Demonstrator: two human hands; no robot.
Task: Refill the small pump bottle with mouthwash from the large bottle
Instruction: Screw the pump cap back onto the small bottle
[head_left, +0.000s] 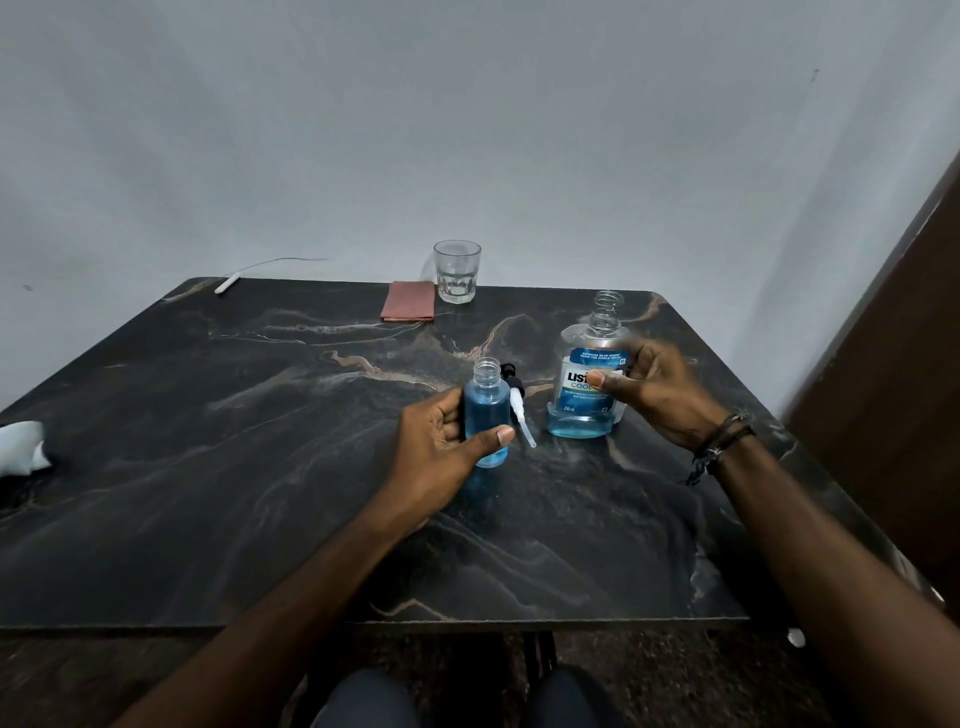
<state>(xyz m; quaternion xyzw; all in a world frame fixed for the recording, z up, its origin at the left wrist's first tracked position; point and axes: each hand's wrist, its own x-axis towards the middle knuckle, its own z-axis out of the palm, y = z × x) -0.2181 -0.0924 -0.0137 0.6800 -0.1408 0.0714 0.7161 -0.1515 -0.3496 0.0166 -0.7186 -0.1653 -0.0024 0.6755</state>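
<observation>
Gripping the small pump bottle around its blue-filled body, the left hand keeps it upright with its neck uncapped near the middle of the dark marbled tabletop. The right hand clasps the large bottle, also uncapped and standing just beside. The pump head lies between them. A glass and folded cloth sit at the far edge.

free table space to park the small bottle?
Bare: the wide stretch left of the left hand, between white bag and small bottle; also the near edge of the table. Crowded: between small bottle, pump head and large bottle.
</observation>
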